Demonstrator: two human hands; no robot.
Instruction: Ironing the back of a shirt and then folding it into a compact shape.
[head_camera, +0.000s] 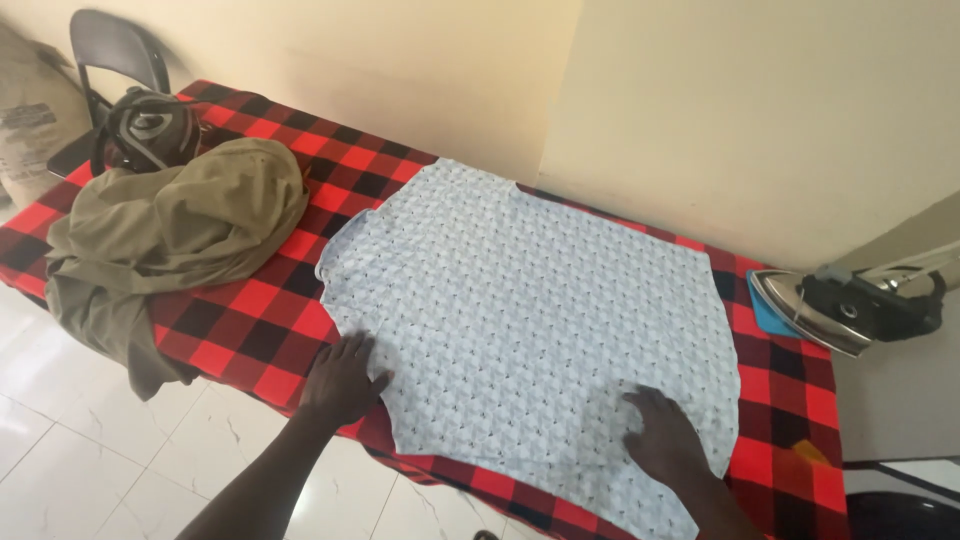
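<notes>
Left hand (342, 382) lies flat, fingers spread, on the near left edge of a pale patterned cloth (520, 320) spread across the red-and-black checked bench (250, 320); right hand (665, 437) presses palm-down, fingers apart, near its lower right. An iron (830, 310) rests at the bench's right end.

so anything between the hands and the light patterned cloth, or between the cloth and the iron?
Nothing visible. The left hand lies flat at the edge of the patterned cloth, and the right hand lies flat on it. Between cloth and iron, standing at the table's right end, only bare checked cover shows.
</notes>
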